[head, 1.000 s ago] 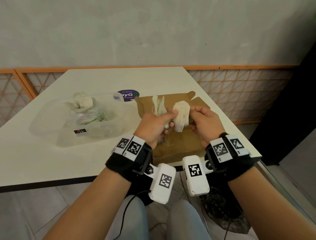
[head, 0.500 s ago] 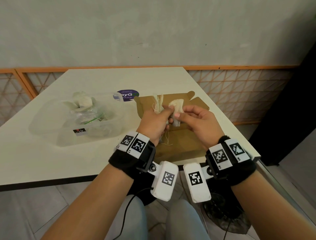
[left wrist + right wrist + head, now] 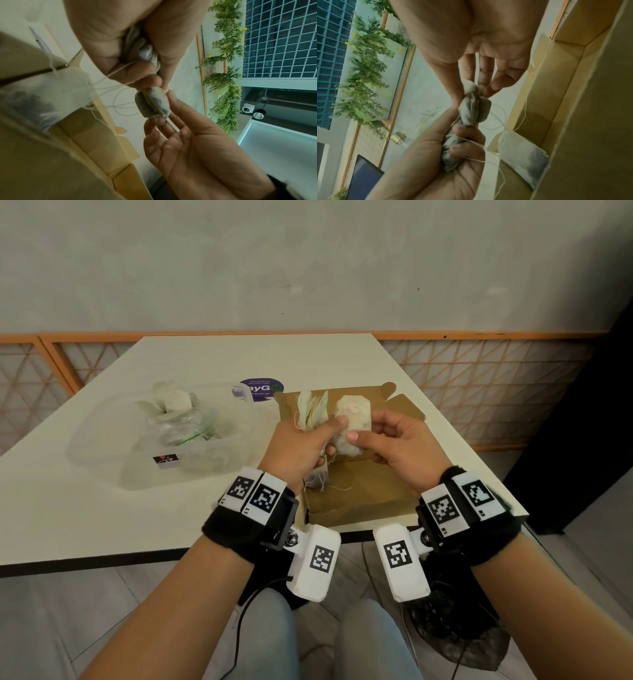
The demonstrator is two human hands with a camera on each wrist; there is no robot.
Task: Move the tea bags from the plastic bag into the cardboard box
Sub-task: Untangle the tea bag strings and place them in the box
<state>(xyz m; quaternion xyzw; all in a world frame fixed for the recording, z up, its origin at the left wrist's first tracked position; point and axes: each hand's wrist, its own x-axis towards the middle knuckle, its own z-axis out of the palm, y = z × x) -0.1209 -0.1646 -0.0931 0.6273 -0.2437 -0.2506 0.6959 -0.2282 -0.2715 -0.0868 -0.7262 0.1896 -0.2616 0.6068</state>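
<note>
My left hand (image 3: 325, 440) grips a bunch of pale tea bags (image 3: 313, 412) above the open brown cardboard box (image 3: 359, 498). My right hand (image 3: 359, 428) pinches a single tea bag (image 3: 352, 419) between thumb and fingers, right beside the bunch. Thin strings run from the bunch (image 3: 145, 51) to the pinched bag (image 3: 154, 104). One more tea bag (image 3: 522, 152) sits low at the box wall (image 3: 573, 94), tied to those strings; I cannot tell whether it hangs or rests. The clear plastic bag (image 3: 113, 440) lies on the table to the left with tea bags (image 3: 176, 402) still in it.
The white table (image 3: 85, 508) ends just in front of the box, and its right edge runs close to the box's flap (image 3: 404, 409). A round purple sticker (image 3: 262, 388) lies behind the box. A lattice rail and a wall stand behind the table.
Both hands stay over the box. The right hand closed in on the bunch, then shifted its pinch lower on the single tea bag, which now stands more upright.
</note>
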